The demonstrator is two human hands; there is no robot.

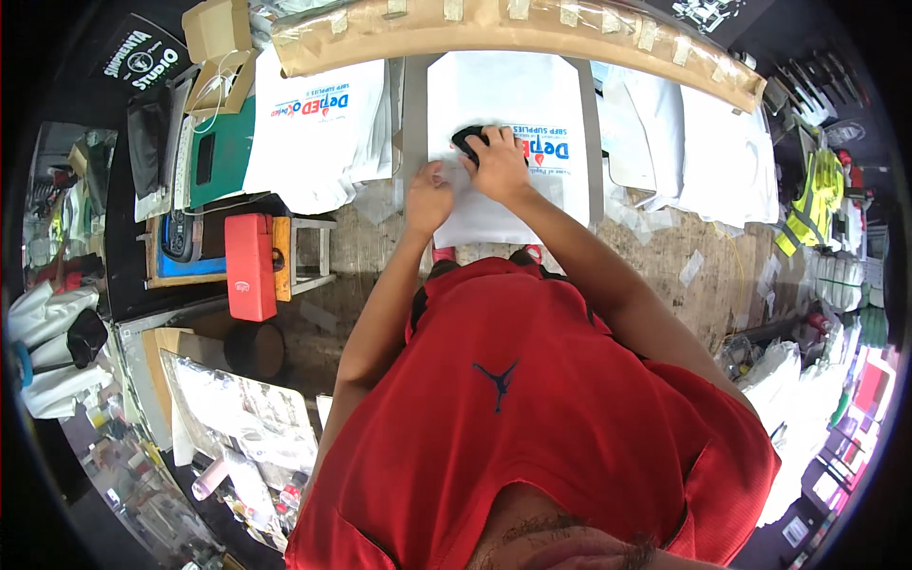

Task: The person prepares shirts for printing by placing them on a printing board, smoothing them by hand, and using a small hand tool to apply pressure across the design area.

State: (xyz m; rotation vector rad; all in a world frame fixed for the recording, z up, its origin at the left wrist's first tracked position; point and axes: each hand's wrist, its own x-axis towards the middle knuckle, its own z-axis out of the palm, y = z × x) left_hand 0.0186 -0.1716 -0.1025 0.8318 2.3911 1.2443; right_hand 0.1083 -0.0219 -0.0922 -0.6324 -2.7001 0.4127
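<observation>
A white sheet-like piece, perhaps a bag or cloth point(475, 90), lies flat in front of me on a grey board point(414, 104), with red and blue print on its right part. My right hand point(499, 163) presses on its middle, fingers bent over a black pad-like object point(465, 138); the hand mostly hides this object, so I cannot tell its exact kind. At the left edge of the white piece, my left hand point(429, 198) rests with loosely bent fingers, and nothing shows in it.
Left of the board lies a stack of white printed pieces point(313, 142); more white pieces point(717, 152) hang over the right side. A long brown taped roll point(513, 33) spans the far side. A red box point(251, 266) sits on a wooden stool point(282, 252) at left.
</observation>
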